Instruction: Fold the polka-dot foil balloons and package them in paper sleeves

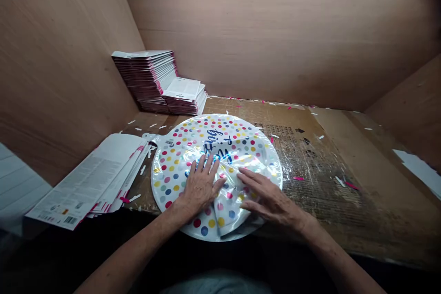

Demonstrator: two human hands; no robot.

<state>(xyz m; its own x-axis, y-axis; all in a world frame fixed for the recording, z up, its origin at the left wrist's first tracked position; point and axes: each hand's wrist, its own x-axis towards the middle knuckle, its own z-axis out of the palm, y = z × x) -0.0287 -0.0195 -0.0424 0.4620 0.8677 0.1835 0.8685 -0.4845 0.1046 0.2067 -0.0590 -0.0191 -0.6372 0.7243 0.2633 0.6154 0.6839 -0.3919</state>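
Note:
A round foil balloon (pixel 179 165), flat and white with coloured dots and blue lettering, lies on the cardboard-covered table. Part of its near right side is folded over on itself. My left hand (pixel 201 183) rests on the balloon with fingers spread, left of the fold. Over the folded part is my right hand (pixel 263 193), its fingers stretched out and the thumb apart. Neither hand grips anything that I can see. The balloon's tail (pixel 151 138) points to the left, and its near edge reaches the table's front edge.
A tall stack of printed card sleeves (pixel 148 78) stands in the back left corner, a lower stack (pixel 184 94) beside it. More sleeves (pixel 93 174) lie fanned at the left. Wooden panels (pixel 258 32) enclose the table. Pink and white paper scraps (pixel 351 185) are scattered about.

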